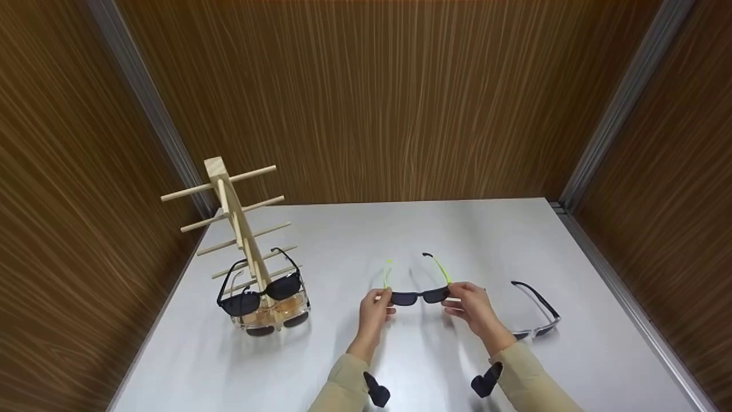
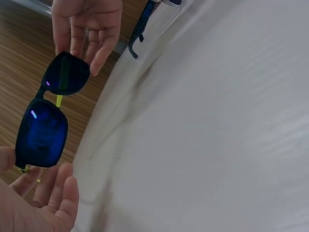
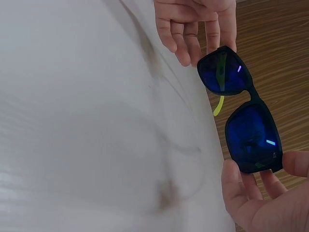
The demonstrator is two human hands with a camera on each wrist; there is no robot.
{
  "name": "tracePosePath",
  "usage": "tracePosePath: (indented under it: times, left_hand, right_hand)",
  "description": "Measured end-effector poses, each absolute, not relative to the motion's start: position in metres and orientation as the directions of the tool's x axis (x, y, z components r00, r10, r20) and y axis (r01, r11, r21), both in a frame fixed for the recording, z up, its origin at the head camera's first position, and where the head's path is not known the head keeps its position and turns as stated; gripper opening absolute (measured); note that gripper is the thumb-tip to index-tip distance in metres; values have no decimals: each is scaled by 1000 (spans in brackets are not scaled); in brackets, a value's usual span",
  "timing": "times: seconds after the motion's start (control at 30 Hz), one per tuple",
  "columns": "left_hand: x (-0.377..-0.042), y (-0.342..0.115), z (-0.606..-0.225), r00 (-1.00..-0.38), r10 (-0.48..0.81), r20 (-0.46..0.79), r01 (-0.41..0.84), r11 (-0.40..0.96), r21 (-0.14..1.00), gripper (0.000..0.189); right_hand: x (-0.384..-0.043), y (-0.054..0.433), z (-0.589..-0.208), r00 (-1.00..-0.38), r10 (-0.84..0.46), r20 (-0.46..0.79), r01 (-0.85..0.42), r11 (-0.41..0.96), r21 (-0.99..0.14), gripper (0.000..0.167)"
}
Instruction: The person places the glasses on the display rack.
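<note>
Both hands hold one pair of sunglasses (image 1: 405,298) above the white table, its temples unfolded and pointing away from me. The frame front is black, the temples are yellow-green, and the lenses look blue in the wrist views. My left hand (image 1: 373,315) pinches the left outer corner between thumb and fingers. At the opposite corner my right hand (image 1: 472,309) pinches the frame by the hinge, its lower fingers spread. In the right wrist view the dark lenses (image 3: 252,135) face the camera, and a yellow-green temple (image 3: 218,105) shows behind them.
On the left stands a wooden display rack (image 1: 243,229) with several pegs. Black sunglasses (image 1: 242,303) hang low on it, above others with orange-tinted and dark lenses. Clear-fronted sunglasses with black temples (image 1: 540,300) lie on the table (image 1: 486,229) beside my right forearm. Wood-grain panels surround the table.
</note>
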State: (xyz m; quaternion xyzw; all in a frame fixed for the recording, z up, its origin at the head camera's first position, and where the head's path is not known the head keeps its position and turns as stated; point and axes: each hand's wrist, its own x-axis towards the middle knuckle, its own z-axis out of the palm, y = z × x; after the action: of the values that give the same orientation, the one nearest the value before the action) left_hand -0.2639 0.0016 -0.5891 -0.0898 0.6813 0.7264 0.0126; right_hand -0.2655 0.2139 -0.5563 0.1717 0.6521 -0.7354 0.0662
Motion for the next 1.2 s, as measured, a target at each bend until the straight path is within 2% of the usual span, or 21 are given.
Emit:
tracePosePath:
  times: [0.4,1.2]
  left_hand:
    - [-255,-6,-580,-987,-103,-121,-117,-46,992,28]
    - [-236,-23,-564,-991,-124,-50,-41,-74,996,30]
  right_hand:
    - [-254,207,-551,-940,124,-317,292,-189,-938,29]
    - [-236,190,-542,-957,168,-235,202,-192,-960,23]
